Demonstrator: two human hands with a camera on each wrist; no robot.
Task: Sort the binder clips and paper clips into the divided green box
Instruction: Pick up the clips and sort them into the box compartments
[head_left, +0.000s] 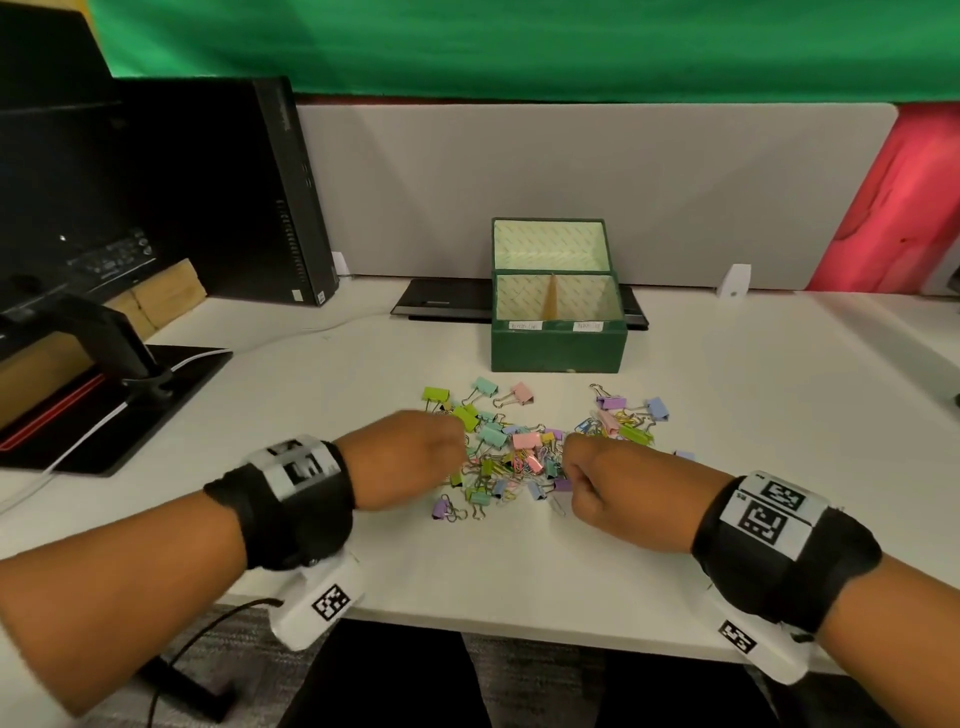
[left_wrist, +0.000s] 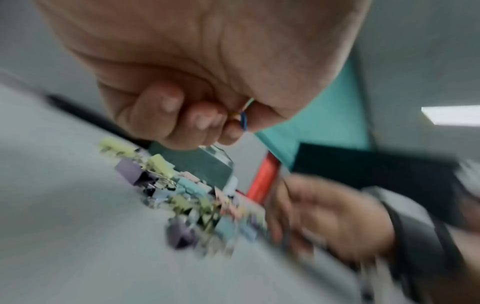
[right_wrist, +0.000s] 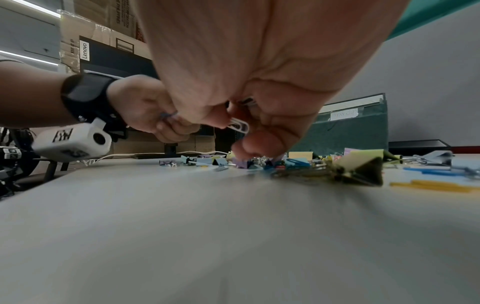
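Observation:
A heap of pastel binder clips and coloured paper clips (head_left: 524, 449) lies on the white desk in front of the open green box (head_left: 558, 345), which has two labelled compartments. My left hand (head_left: 415, 460) hovers at the heap's left edge, its curled fingers (left_wrist: 207, 119) gripping a blue paper clip (left_wrist: 243, 121). My right hand (head_left: 613, 486) is at the heap's right side, its fingers curled and pinching a white paper clip (right_wrist: 240, 126) just above the clips. The green box (right_wrist: 348, 131) stands just behind the heap.
A black computer tower (head_left: 249, 197) and a monitor stand (head_left: 119, 374) take up the left of the desk. A grey partition (head_left: 571, 171) runs along the back. A flat black device (head_left: 441, 304) lies behind the box. Loose blue and yellow paper clips (right_wrist: 431, 179) lie at the right.

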